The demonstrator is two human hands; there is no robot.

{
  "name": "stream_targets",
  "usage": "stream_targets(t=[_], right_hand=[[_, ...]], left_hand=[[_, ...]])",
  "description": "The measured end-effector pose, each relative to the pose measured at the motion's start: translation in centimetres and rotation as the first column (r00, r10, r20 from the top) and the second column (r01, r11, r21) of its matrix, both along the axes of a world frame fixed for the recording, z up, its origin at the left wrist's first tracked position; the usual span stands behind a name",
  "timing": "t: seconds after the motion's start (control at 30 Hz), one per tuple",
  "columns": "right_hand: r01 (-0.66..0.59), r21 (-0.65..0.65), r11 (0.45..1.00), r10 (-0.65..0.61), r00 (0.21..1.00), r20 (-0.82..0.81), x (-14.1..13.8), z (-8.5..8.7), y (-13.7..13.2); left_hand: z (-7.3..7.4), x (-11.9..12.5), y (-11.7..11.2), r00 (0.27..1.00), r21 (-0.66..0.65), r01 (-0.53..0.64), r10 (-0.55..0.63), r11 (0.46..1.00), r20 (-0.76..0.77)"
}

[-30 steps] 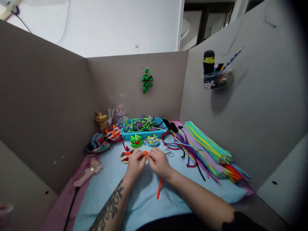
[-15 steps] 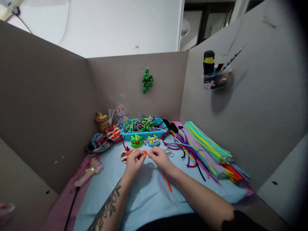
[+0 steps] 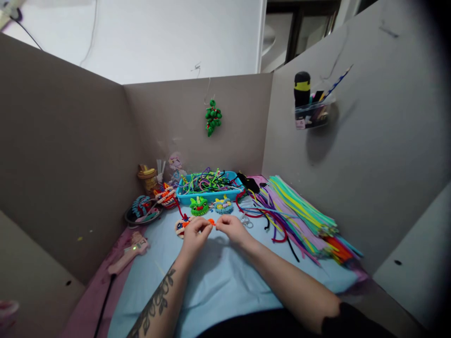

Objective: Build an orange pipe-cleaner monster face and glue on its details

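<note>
Head view: left hand (image 3: 193,235) and right hand (image 3: 231,228), grips pinching an orange pipe cleaner (image 3: 211,221), hover near the blue tray (image 3: 207,196); green figure (image 3: 199,206) and scissors (image 3: 245,219) lie before that tray.

Fuzzy orange pipe cleaner (image 3: 211,221); matt cardboard walls (image 3: 70,155).

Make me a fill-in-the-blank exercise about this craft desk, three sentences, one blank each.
The left hand and right hand pinch a short ____ pipe cleaner between them.
The tangled scraps lie in a ____ basket.
The pink glue gun lies to the ____ of both hands.
Missing words: orange; blue; left.
</note>
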State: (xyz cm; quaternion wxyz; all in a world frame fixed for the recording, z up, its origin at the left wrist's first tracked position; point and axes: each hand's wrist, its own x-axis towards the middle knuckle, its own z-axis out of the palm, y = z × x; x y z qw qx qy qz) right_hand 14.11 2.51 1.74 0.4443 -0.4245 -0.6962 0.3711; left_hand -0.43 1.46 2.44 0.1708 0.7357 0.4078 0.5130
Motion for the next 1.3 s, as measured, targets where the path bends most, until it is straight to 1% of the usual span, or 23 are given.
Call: stream_targets(t=[0.03, 0.07, 0.13, 0.2, 0.23, 0.3, 0.37, 0.4, 0.43, 0.47, 0.53, 0.6, 0.67, 0.73, 0.8, 0.87, 0.9, 0.97, 1.03, 1.1, 1.17, 1.23, 1.3], right_hand=[[0.065, 0.170, 0.983, -0.080, 0.993, 0.084, 0.0, 0.1, -0.5], [0.073, 0.321, 0.944, -0.134, 0.976, 0.172, 0.0, 0.3, -1.0], [0.006, 0.479, 0.878, -0.167, 0.941, 0.296, -0.1, 0.4, -1.6], [-0.017, 0.450, 0.893, -0.122, 0.953, 0.279, -0.1, 0.3, -1.2], [-0.002, 0.372, 0.928, -0.083, 0.973, 0.214, 0.0, 0.2, -0.8], [0.001, 0.093, 0.996, -0.003, 1.000, 0.022, 0.1, -0.2, 0.4], [-0.097, -0.192, 0.977, 0.076, 0.991, -0.111, 0.1, -0.5, 1.3], [-0.123, -0.262, 0.957, 0.089, 0.986, -0.140, 0.1, -0.6, 1.4], [-0.114, -0.268, 0.956, 0.079, 0.987, -0.137, 0.1, -0.6, 1.4], [-0.067, -0.208, 0.976, 0.046, 0.993, -0.105, 0.0, -0.5, 1.1], [0.056, 0.074, 0.996, -0.057, 0.998, 0.014, 0.0, -0.1, 0.2], [0.050, 0.375, 0.926, -0.121, 0.979, 0.167, 0.0, 0.2, -0.7], [-0.047, 0.493, 0.869, -0.108, 0.954, 0.281, 0.1, 0.5, -1.0], [-0.065, 0.444, 0.893, -0.063, 0.962, 0.267, 0.3, 0.5, -0.5], [-0.037, 0.276, 0.961, -0.007, 0.988, 0.157, 0.4, 0.4, 0.2], [-0.038, 0.123, 0.992, 0.030, 0.998, 0.062, 0.5, 0.2, 0.6], [-0.024, 0.115, 0.993, 0.019, 0.999, 0.043, 0.4, 0.2, 0.6], [0.034, 0.249, 0.968, -0.053, 0.996, 0.072, 0.3, 0.3, 0.0], [0.030, 0.441, 0.897, -0.110, 0.981, 0.159, 0.2, 0.4, -0.7], [-0.014, 0.518, 0.855, -0.124, 0.965, 0.229, 0.1, 0.6, -0.9], [0.014, 0.467, 0.884, -0.123, 0.971, 0.204, 0.1, 0.6, -0.6], [0.077, 0.359, 0.930, -0.131, 0.983, 0.127, 0.1, 0.6, -0.2], [0.097, 0.318, 0.943, -0.134, 0.986, 0.096, 0.0, 0.6, -0.2]], left_hand=[[-0.1, 0.0, 0.0, 0.999, 0.021, -0.021, 0.022, 1.000, -0.041], [-0.2, 0.1, 0.0, 0.996, 0.043, -0.033, 0.036, 0.999, -0.082], [-0.3, 0.0, 0.0, 0.989, 0.078, -0.040, 0.050, 0.996, -0.137], [-0.2, -0.1, -0.1, 0.990, 0.076, -0.044, 0.054, 0.996, -0.132], [-0.1, -0.1, 0.0, 0.993, 0.060, -0.044, 0.050, 0.997, -0.108], [0.1, -0.1, 0.0, 0.998, 0.012, -0.022, 0.022, 1.000, -0.050], [0.1, -0.1, 0.1, 1.000, -0.027, 0.013, -0.013, 1.000, -0.008], [0.0, 0.0, 0.2, 1.000, -0.037, 0.020, -0.020, 0.999, 0.002], [0.0, 0.0, 0.2, 1.000, -0.040, 0.013, -0.012, 0.999, 0.002], [-0.1, 0.1, 0.3, 1.000, -0.035, -0.003, 0.003, 0.999, -0.006], [-0.3, 0.1, 0.3, 0.998, -0.005, -0.042, 0.042, 0.999, -0.043], [-0.4, 0.1, 0.2, 0.994, 0.034, -0.055, 0.058, 0.998, -0.091], [-0.3, 0.0, 0.1, 0.993, 0.051, -0.045, 0.050, 0.998, -0.108], [0.0, -0.2, 0.0, 0.997, 0.039, -0.030, 0.033, 0.999, -0.074], [0.2, -0.2, 0.0, 1.000, 0.019, -0.005, 0.006, 1.000, -0.021], [0.3, -0.1, 0.0, 1.000, 0.012, 0.010, -0.010, 1.000, 0.005], [0.2, 0.0, 0.0, 1.000, 0.015, 0.004, -0.004, 1.000, 0.001], [0.1, 0.2, 0.0, 0.999, 0.033, -0.025, 0.026, 0.999, -0.032], [0.0, 0.3, 0.0, 0.996, 0.058, -0.046, 0.050, 0.997, -0.075], [0.1, 0.2, 0.0, 0.995, 0.075, -0.044, 0.051, 0.996, -0.087], [0.2, 0.0, -0.1, 0.997, 0.065, -0.028, 0.032, 0.997, -0.063], [0.4, -0.2, -0.1, 0.999, 0.043, -0.006, 0.007, 0.999, -0.039], [0.5, -0.2, -0.2, 0.999, 0.031, -0.002, 0.004, 1.000, -0.043]])
